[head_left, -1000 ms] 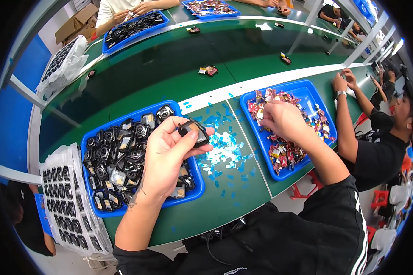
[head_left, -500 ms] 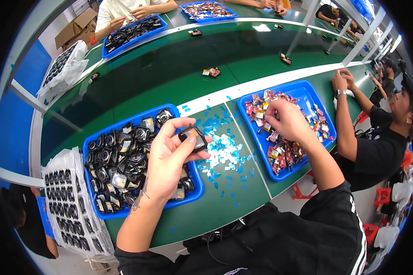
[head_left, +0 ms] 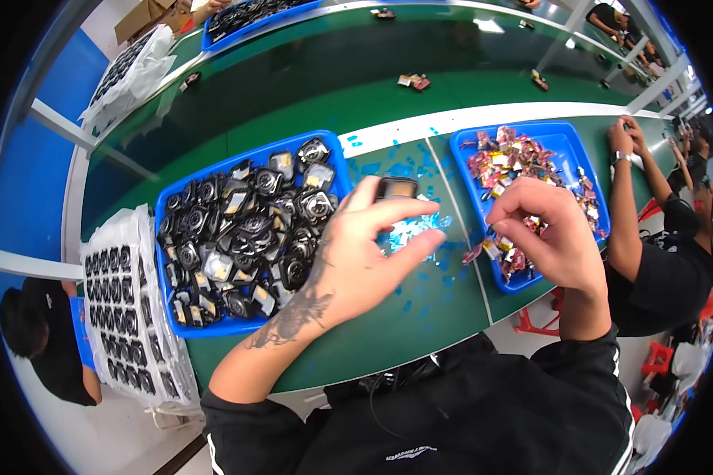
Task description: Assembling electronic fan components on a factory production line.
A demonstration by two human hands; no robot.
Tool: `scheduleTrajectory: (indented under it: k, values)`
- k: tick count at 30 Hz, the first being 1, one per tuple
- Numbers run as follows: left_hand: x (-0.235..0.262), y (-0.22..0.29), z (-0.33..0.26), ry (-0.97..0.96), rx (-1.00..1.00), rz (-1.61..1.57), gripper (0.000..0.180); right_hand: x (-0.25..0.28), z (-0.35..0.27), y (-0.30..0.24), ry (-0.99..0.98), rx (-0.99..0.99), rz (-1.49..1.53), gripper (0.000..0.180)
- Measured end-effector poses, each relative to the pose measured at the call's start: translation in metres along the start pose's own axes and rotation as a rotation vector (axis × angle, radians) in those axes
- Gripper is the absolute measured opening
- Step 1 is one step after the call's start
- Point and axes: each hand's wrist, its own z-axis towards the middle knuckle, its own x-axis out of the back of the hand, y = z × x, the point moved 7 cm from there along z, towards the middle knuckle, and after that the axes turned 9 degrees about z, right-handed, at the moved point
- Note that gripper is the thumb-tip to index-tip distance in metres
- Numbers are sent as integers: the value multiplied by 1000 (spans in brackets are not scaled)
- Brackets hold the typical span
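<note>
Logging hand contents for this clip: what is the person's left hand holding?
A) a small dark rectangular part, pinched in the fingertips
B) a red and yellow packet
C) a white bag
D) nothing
A: the left hand pinches a small dark part between thumb and fingers, above the green table, beside the blue tray of black parts.

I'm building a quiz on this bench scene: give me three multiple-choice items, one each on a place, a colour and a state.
1. Where is the tray of black parts? A left of the left hand; B right of the right hand; C on the floor.
2. What colour is the bench top? A red; B green; C white.
3. What is the left hand doing? A lying flat and empty; B holding a small dark part; C gripping a tray rim.

1 A: it lies beside that hand.
2 B: the bare surface is green.
3 B: the fingertips pinch it.
</note>
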Motion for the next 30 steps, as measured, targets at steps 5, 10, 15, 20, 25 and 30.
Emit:
scheduleTrajectory:
  k: [5,10,15,20,25,30]
  values:
    - [-15,8,-7,-133,18,-31,17,-32,8,-3,-66,25,253,6]
    - [-14,-3,-13,-6,25,-148,13,-43,10,0,28,-26,400,6]
    - [-11,-1,-12,-4,119,-163,13,-47,12,2,19,2,296,8]
    - [-11,-7,-12,21,144,-147,14,-54,15,-5,16,77,78,12]
    - [-22,-31,-14,-13,421,-546,14,-65,2,-28,110,447,-174,20]
    - [-19,-33,-12,22,423,-529,15,-56,1,0,103,176,-354,20]
